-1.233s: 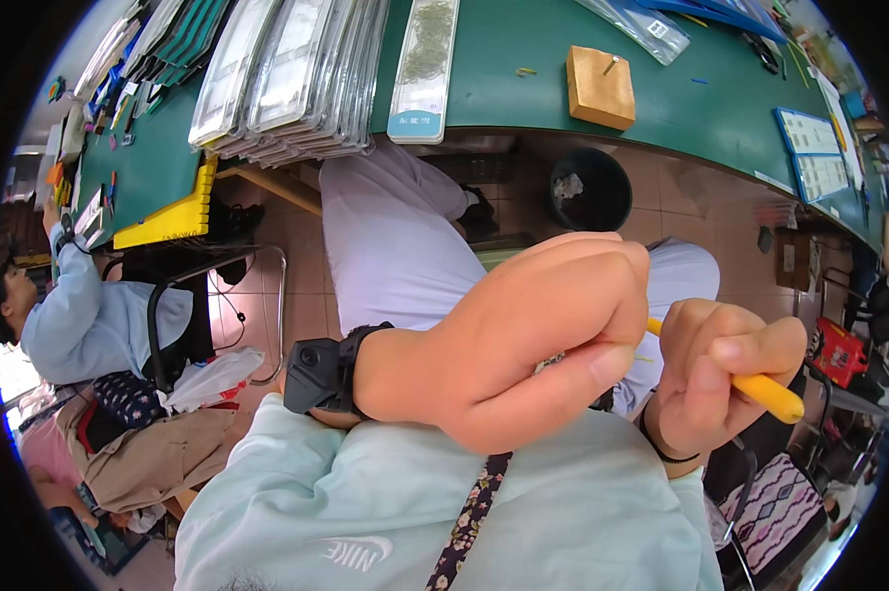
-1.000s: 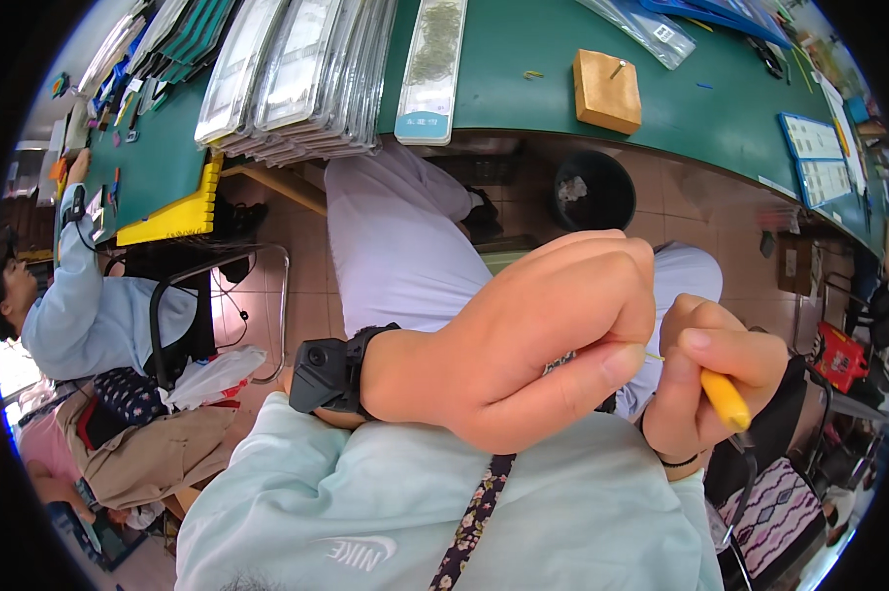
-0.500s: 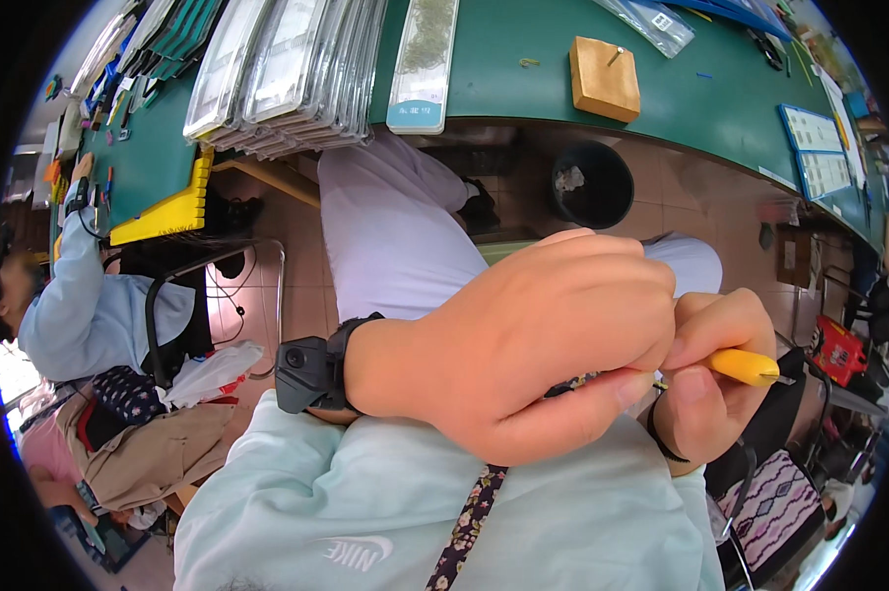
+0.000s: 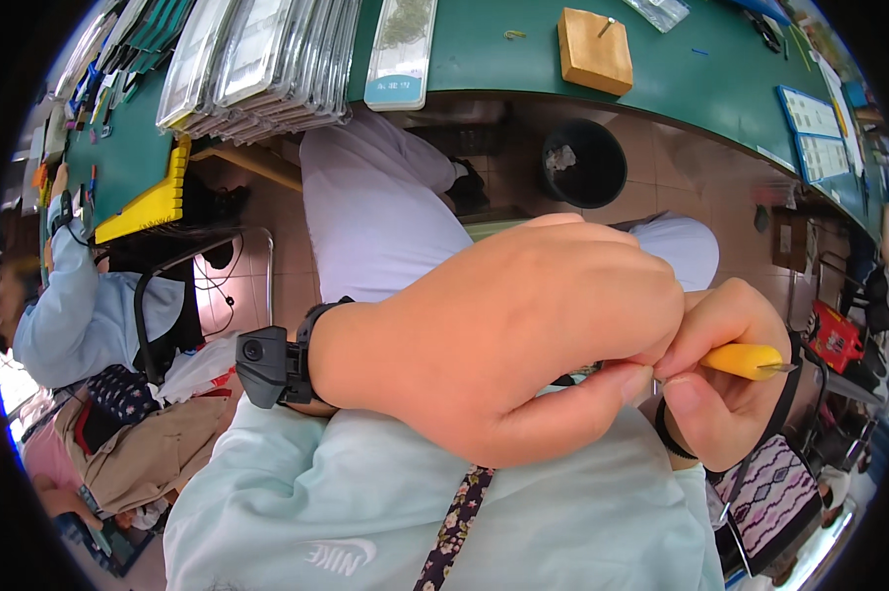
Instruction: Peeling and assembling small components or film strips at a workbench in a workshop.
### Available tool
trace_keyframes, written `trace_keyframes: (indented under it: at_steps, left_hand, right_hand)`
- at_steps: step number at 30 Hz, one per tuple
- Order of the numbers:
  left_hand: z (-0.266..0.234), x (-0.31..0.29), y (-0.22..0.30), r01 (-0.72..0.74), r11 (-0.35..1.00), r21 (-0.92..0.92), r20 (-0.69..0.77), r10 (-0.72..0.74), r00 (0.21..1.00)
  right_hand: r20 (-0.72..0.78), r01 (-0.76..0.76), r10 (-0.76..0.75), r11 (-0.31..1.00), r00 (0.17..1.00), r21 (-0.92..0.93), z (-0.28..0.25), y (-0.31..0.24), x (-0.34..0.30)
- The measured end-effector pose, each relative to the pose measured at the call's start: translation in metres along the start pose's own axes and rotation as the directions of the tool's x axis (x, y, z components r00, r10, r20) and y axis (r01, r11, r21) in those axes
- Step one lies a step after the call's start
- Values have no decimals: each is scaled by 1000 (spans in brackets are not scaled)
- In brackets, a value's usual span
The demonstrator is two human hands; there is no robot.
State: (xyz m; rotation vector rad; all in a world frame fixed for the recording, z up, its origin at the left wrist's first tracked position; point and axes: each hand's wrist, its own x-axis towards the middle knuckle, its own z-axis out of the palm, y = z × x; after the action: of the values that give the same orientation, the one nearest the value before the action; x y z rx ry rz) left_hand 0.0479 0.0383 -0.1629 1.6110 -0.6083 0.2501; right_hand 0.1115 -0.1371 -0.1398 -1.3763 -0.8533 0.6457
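Both of my hands are held together in front of my chest, above my lap. My left hand (image 4: 523, 330), back upward, is closed with thumb and fingertips pinched; anything between them is too small or hidden to name. My right hand (image 4: 735, 313) meets it fingertip to fingertip. In its curled fingers lies a tool with a yellow handle (image 4: 740, 361) and a thin pointed metal tip (image 4: 781, 367) that points right, away from my left hand. The tool's other end is hidden in the fingers. A black camera band (image 4: 277, 364) is on my left wrist.
On the green table (image 4: 503, 79) ahead are a wooden block (image 4: 595, 61) with a metal pin, stacked clear plastic cases (image 4: 267, 69) and a single case (image 4: 402, 49). A black bin (image 4: 582, 167) stands below. A person in light blue (image 4: 80, 315) sits at left.
The view has shifted slightly, and the table items sit higher in it. My hands stay together; the yellow tool has turned a little, and more of its metal tip shows.
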Motion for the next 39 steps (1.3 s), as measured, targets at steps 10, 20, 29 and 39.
trace_keyframes:
  at_steps: [10,20,29,39]
  left_hand:
    - [-1,3,2,65,997,49,44,-68,997]
    - [-4,4,-2,43,999,30,68,-45,997]
    - [0,6,-9,-19,996,-86,70,25,997]
    - [2,7,-13,-29,986,-162,55,39,998]
  right_hand:
    - [107,-207,217,973,970,-101,-12,-15,-3]
    - [192,-213,224,974,956,-74,-17,-13,6]
    - [181,-79,79,997,980,-10,-19,-1,3]
    - [169,-66,58,997,984,46,-24,2,1]
